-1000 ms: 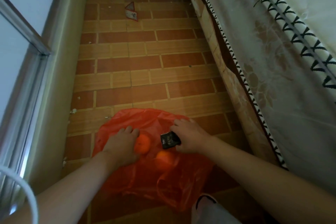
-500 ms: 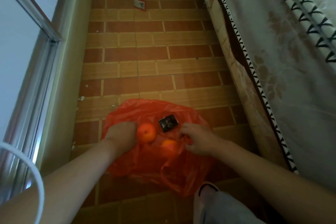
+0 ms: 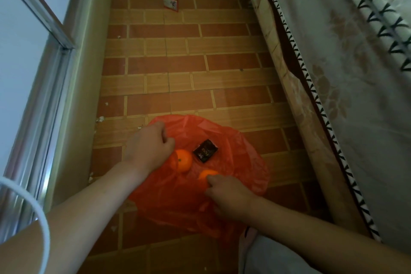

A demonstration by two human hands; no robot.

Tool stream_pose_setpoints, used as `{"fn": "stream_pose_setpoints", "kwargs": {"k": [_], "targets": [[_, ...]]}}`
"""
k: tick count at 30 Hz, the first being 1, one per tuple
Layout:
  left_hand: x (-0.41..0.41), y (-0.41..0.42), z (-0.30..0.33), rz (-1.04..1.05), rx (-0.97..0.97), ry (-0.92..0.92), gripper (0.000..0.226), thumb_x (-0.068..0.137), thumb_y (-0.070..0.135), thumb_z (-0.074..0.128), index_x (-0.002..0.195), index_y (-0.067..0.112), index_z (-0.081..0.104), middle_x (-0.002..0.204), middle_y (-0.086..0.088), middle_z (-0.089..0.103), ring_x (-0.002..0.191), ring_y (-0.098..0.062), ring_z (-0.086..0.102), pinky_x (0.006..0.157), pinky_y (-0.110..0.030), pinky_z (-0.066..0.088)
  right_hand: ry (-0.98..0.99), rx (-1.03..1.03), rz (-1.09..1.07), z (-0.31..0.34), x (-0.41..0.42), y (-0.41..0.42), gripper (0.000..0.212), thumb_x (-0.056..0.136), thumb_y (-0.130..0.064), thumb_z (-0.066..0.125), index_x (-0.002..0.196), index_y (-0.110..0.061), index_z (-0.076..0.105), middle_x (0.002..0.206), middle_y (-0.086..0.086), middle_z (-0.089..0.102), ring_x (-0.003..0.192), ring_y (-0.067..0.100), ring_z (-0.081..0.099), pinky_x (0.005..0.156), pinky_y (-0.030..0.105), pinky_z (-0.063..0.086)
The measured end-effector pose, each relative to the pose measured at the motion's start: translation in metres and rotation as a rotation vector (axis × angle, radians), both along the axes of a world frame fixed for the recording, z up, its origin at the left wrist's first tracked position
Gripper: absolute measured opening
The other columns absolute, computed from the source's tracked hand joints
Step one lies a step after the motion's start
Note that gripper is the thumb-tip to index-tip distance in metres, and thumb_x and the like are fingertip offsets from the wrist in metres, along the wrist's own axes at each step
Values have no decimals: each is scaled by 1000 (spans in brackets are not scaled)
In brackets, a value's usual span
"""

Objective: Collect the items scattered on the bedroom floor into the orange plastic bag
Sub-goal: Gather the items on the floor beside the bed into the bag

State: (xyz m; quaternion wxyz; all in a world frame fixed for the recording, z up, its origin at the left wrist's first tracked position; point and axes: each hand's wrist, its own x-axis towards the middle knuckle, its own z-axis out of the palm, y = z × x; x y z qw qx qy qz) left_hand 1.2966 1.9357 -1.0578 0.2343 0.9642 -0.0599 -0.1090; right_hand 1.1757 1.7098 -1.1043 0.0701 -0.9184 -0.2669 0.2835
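My left hand [image 3: 149, 151] is curled over the far left part of the orange plastic bag [image 3: 224, 184], its fingers [image 3: 165, 138] bent narrow and, as far as I can tell, pinching the thin film there. My right hand [image 3: 230, 196] lies on the near side of the bag, fingers folded with the knuckles up, gathering plastic beneath them; whether they truly grip it I cannot tell for certain.

The bag is a crinkled, translucent red-orange sheet spread flat on the floor between both my hands, with its handle loops trailing toward my knee. Just beside my left fingers, toward the right, sits a tangerine [image 3: 182, 160], round, bright, with a small dark stem spot. A second tangerine [image 3: 206, 174] touches the tips of my right fingers, half veiled by the film. Beyond both fruits, between my two hands, lies a small black packet [image 3: 205, 151] with pale printing, tilted on a corner.

The floor [image 3: 189, 66] is brick-patterned tile in brown and tan bands, dotted with white crumbs to the left of my left hand. Far ahead of my fingers lies a red-edged folded card [image 3: 170, 2]. To my right hangs a pale floral bedsheet [image 3: 347, 100] with a black-and-white zigzag trim, draped over the bed. To my left rises a beige wall base under a metal-framed window [image 3: 44, 69].
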Motion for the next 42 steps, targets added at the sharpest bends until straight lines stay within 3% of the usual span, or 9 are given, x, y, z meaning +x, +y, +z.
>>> {"fn": "stream_pose_setpoints", "kwargs": {"k": [6, 11, 17, 20, 22, 26, 35, 40, 42], "targets": [[-4, 4, -6, -84, -51, 9, 9, 94, 31, 61, 89, 26, 56, 78, 6, 63, 75, -23, 63, 66, -39, 53, -22, 29, -82, 13, 17, -23, 32, 90, -38, 65, 114, -19, 59, 115, 4, 57, 100, 28, 62, 76, 39, 50], [-12, -1, -14, -221, 5, 136, 22, 96, 47, 58, 94, 25, 56, 84, 6, 65, 80, -20, 63, 68, -37, 51, 57, -1, 213, -12, -18, 6, 46, 83, -23, 72, 126, -18, 58, 125, 13, 51, 99, 36, 60, 78, 45, 50], [-25, -7, -16, -388, 163, 241, 29, 89, 54, 58, 92, 26, 50, 91, 3, 64, 88, -25, 64, 70, -36, 49, -149, 29, 155, -22, 4, 4, 24, 58, -20, 85, 70, -21, 64, 78, 3, 58, 55, 24, 60, 45, 24, 21], [-25, -7, -13, -448, 313, 327, 34, 91, 57, 59, 90, 23, 56, 99, -2, 67, 96, -28, 65, 71, -33, 44, -208, 103, -74, -8, 29, -3, 13, 75, -18, 74, 85, -18, 67, 85, 5, 63, 71, 31, 67, 48, 29, 40], [-25, -6, -12, -517, 413, 406, 48, 88, 70, 57, 88, 22, 62, 101, -3, 70, 98, -28, 67, 74, -34, 48, -190, 75, -204, 3, 44, -7, 17, 89, -22, 59, 102, -20, 69, 100, 4, 69, 92, 32, 69, 68, 40, 55], [-38, -8, -13, -636, 550, 526, 76, 68, 87, 66, 99, 17, 73, 110, -3, 73, 106, -27, 69, 81, -33, 52, -237, 94, -369, 17, 59, -11, 21, 98, -32, 55, 112, -28, 70, 101, 2, 75, 94, 28, 71, 75, 40, 55], [-70, -13, -45, -662, 854, 367, 42, 98, 34, 61, 135, 15, 57, 137, -10, 57, 123, -29, 61, 94, -45, 56, -175, 356, -538, 26, 68, 11, 48, 91, -23, 43, 134, -21, 63, 134, -4, 63, 122, 19, 61, 101, 36, 50], [-59, -17, -34, -569, 689, 256, 26, 100, 16, 52, 122, 20, 65, 126, -4, 69, 115, -26, 69, 89, -38, 54, -237, 396, -582, 33, 70, 18, 43, 92, -47, 60, 129, -25, 61, 125, -14, 58, 107, 8, 61, 85, 31, 53], [-48, -19, -23, -475, 570, 208, 26, 98, 19, 53, 122, 21, 62, 122, -3, 69, 109, -27, 70, 82, -36, 52, -275, 424, -599, 33, 73, 18, 27, 87, -35, 69, 112, -26, 63, 111, -15, 58, 93, 8, 61, 77, 36, 56]]}}
